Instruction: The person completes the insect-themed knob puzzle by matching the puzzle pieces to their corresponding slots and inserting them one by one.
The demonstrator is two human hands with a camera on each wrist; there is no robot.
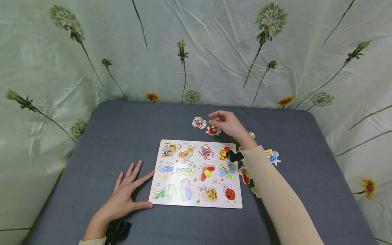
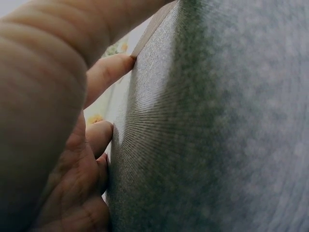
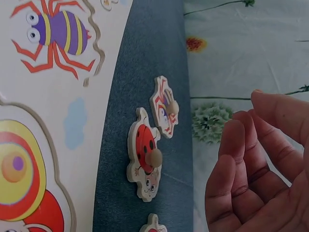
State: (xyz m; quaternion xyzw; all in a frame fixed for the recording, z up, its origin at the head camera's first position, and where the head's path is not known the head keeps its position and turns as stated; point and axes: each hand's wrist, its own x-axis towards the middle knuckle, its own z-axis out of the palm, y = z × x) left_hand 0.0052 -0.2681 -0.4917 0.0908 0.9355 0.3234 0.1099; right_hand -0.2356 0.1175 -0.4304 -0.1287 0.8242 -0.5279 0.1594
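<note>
The red ladybug piece, flat wood with black spots and a round wooden knob [image 3: 142, 152], is lying beyond the far edge of the pale rectangular puzzle board [image 1: 171, 204], right next to a purple-and-yellow striped spider piece with red legs [image 1: 199, 123]. The right hand [image 1: 226, 123] is over that pair, fingers loosely bent, thumb tip apart from them, so it's pinching nothing. The left hand [image 1: 124, 195] is spread wide, thumb and index fingertip touching the board's left edge.

Board's got three rows of four cartoon critters, snail and caterpillar included. Off its right side there's a red-winged bug piece [image 1: 245, 175], plus a blue-winged piece [image 1: 272, 156] further out, and the beige sleeve [image 1: 275, 190] covers part of that area. All of it sits on a dark grey cloth-covered table [image 1: 177, 231], with a pale dandelion-print curtain [image 1: 214, 68] behind.
</note>
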